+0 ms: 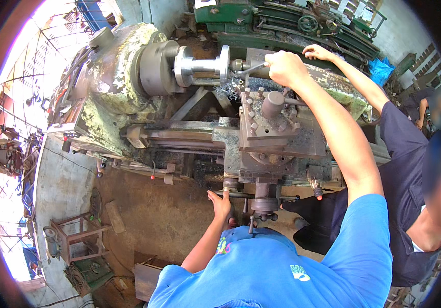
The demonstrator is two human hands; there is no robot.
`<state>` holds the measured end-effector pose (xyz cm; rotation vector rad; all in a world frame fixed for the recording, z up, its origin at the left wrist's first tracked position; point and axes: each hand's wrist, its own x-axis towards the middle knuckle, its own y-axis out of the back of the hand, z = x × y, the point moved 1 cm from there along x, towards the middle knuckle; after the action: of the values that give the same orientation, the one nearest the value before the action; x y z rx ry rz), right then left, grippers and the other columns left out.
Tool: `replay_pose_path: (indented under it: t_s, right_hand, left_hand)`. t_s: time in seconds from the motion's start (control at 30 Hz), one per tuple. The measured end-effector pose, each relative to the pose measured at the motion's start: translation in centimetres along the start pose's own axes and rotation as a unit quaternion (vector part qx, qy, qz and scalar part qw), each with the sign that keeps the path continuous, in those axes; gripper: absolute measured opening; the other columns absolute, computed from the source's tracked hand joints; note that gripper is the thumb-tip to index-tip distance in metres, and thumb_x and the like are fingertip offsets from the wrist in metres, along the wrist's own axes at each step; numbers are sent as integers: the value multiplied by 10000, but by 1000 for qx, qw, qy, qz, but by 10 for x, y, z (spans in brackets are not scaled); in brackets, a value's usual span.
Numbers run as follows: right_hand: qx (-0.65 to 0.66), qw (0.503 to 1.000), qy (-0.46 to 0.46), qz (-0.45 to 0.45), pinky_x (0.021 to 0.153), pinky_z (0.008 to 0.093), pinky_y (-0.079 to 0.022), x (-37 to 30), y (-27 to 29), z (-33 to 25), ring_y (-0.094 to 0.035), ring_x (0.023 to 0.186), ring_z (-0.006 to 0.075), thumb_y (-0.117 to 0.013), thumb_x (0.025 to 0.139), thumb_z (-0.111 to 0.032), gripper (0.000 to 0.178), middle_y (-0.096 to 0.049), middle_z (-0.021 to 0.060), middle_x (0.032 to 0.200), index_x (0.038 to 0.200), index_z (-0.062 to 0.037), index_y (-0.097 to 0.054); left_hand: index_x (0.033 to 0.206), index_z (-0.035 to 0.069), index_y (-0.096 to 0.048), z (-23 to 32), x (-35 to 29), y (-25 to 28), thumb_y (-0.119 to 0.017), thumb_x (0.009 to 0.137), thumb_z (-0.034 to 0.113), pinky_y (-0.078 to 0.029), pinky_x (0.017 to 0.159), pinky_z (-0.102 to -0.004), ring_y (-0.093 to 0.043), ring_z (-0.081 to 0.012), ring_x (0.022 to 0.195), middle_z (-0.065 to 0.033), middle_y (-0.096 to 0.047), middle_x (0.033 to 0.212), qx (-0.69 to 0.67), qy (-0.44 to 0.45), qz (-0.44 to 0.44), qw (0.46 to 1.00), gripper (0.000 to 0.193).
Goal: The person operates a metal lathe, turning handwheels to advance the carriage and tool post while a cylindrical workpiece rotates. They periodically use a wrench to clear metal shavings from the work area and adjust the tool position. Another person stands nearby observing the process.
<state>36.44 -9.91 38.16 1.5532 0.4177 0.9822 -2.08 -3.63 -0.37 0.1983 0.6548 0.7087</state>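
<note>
Right fingers (276, 59) curled around a metal rod (254, 68), left fingers (213, 196) partly spread, seemingly touching a handwheel (240, 195)

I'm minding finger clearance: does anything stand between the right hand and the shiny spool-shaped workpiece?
Yes: the slim metal bar in the right hand and the tailstock centre lie between it and the workpiece's right flange.

Daylight from left, overexposed window grille (19, 84), fisheye-bent edges, black corners
</note>
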Motion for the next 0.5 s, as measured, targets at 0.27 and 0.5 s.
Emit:
replay_pose_path:
  t_s: [0.27, 0.5]
  right_hand:
    - [-71, 989, 22, -127, 750, 455, -557, 11, 22, 3, -696, 884, 355, -601, 859, -232, 195, -715, 177, 899, 886, -89, -731]
    - [8, 998, 9, -68, 791, 476, -546, 26, -25, 1, -681, 911, 374, -594, 871, -256, 203, -712, 182, 928, 892, -101, -723]
  left_hand:
    - [1492, -146, 34, -1, 0, 2, -542, 956, 515, -116, 1221, -397, 19, -406, 1506, -337, 8, 1590, 21, -7, -7, 1000, 1028]
    - [1504, -124, 31, 6, -3, 5, -521, 957, 528, -117, 1220, -387, -18, -384, 1511, -333, -25, 1592, 32, 9, -8, 999, 1014]
